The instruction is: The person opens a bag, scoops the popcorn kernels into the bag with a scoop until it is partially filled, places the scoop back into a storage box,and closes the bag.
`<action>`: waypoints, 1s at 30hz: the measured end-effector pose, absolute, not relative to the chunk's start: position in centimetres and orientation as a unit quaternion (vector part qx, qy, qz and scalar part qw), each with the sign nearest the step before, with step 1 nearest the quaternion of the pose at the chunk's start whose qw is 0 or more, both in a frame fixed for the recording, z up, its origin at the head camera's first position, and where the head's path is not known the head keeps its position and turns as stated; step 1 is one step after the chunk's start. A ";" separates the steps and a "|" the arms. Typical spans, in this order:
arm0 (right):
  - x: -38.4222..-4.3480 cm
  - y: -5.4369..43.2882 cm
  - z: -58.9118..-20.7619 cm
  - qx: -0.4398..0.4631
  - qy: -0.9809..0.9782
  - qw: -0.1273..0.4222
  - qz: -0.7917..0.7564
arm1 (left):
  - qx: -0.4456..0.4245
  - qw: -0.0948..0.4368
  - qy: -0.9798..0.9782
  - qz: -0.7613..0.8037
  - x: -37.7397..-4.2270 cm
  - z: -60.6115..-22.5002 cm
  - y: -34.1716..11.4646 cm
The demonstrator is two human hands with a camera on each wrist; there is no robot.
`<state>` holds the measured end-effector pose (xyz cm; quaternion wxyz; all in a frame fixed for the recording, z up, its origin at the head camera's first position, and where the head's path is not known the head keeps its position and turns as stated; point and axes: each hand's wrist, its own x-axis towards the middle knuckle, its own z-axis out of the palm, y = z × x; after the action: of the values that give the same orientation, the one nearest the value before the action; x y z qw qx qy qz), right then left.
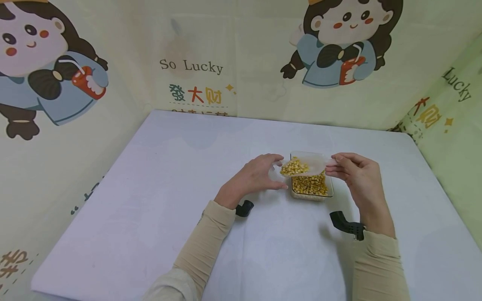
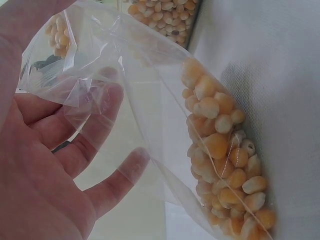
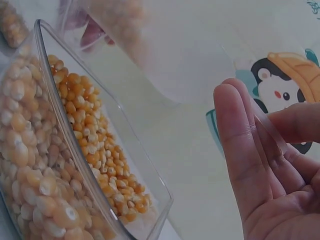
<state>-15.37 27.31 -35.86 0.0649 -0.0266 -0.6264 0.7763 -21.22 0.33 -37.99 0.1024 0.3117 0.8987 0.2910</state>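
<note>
My left hand (image 1: 256, 173) holds a clear plastic bag (image 2: 145, 107), thumb and fingers curved around its mouth. Corn kernels (image 2: 225, 165) fill the low end of the bag. With thumb and fingers, my right hand (image 1: 355, 171) pinches the thin handle of a translucent scoop (image 1: 316, 164). A heap of kernels (image 1: 293, 167) lies in the scoop at its left end, close to the left hand and the bag's mouth. Below the scoop stands a clear rectangular container (image 3: 165, 200) of corn kernels (image 3: 85, 120), partly hidden by the scoop in the head view.
The white table (image 1: 169, 167) extends around the container. Printed cloth walls (image 1: 256, 62) rise behind and at both sides. Black wrist mounts (image 1: 344, 223) jut out below the hands.
</note>
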 end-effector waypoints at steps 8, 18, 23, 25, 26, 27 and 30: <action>-15.3 26.9 -35.8 -0.033 -0.642 0.060 0.764 | 0.307 0.110 0.899 0.293 -21.3 -38.1 0.4; -15.3 26.5 -35.4 -0.036 -0.654 0.061 0.753 | 0.317 0.095 0.900 0.285 -21.4 -38.1 0.4; -15.2 26.0 -35.2 -0.034 -0.665 0.071 0.743 | 0.311 0.096 0.901 0.286 -21.3 -38.1 0.3; -15.2 25.9 -35.1 -0.030 -0.668 0.076 0.740 | 0.311 0.096 0.902 0.285 -21.3 -38.1 0.3; -15.2 25.8 -35.0 -0.028 -0.671 0.079 0.737 | 0.311 0.096 0.902 0.284 -21.3 -38.1 0.3; -15.2 25.7 -35.0 -0.024 -0.673 0.083 0.735 | 0.311 0.095 0.902 0.285 -21.3 -38.1 0.3; -15.1 25.5 -34.8 -0.014 -0.681 0.094 0.726 | 0.314 0.093 0.900 0.286 -21.3 -38.0 0.3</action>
<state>-15.11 25.50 -34.80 0.0936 -0.0138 -0.6812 0.7259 -21.27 0.26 -38.01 0.0933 0.3140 0.9005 0.2860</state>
